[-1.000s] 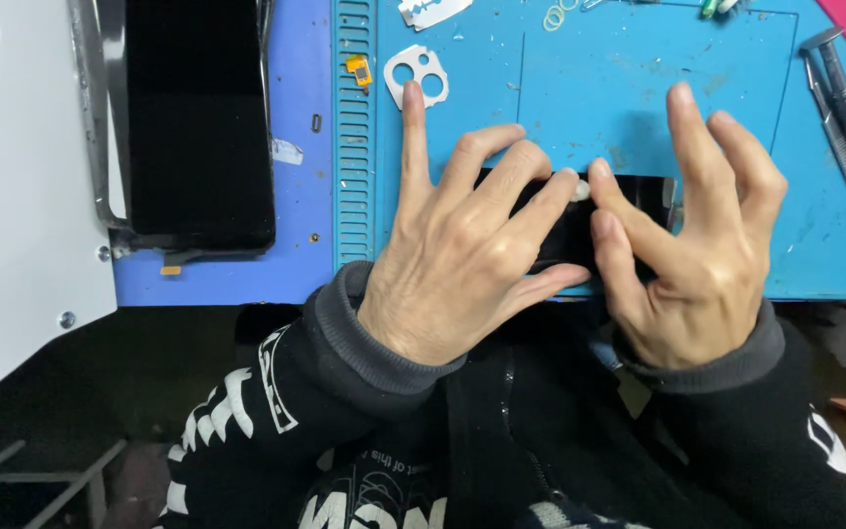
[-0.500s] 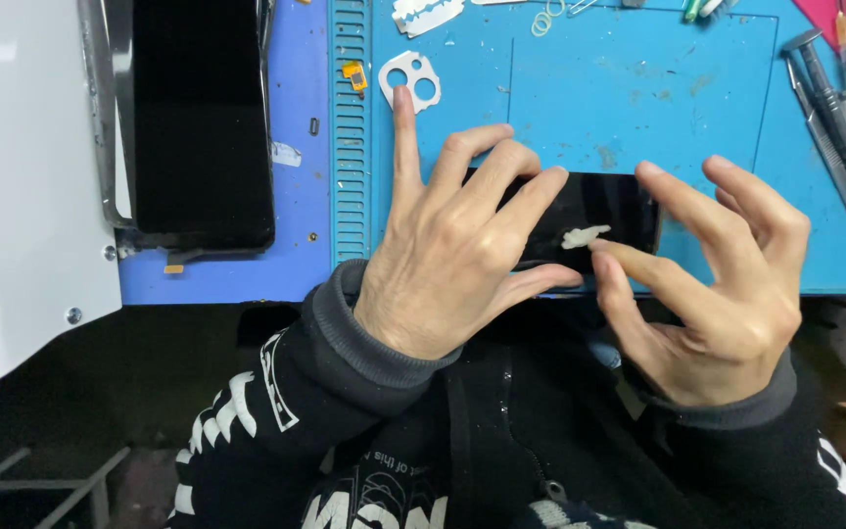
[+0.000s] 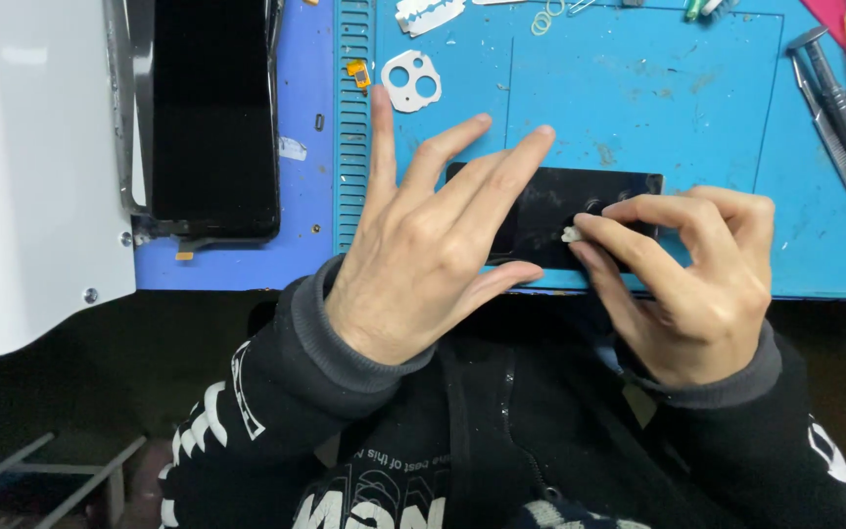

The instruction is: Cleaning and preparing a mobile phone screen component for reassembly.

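A black phone back panel (image 3: 550,211) lies flat on the blue work mat (image 3: 638,98) near its front edge. My left hand (image 3: 423,245) rests on the panel's left part with fingers spread, pressing it down. My right hand (image 3: 687,274) pinches a small white scrap (image 3: 572,234) between thumb and fingertips, right at the panel's camera area. A white camera-cutout sticker (image 3: 411,80) lies on the mat beyond my left fingers.
A black phone screen (image 3: 212,118) lies at the left beside a white machine housing (image 3: 31,167). Tweezers and tools (image 3: 839,127) lie at the right edge. A razor blade (image 3: 430,14) and rubber bands (image 3: 547,18) sit at the far edge.
My right hand went from spread fingers over the panel to a closed pinch on the white scrap. My left hand stayed pressed on the panel.
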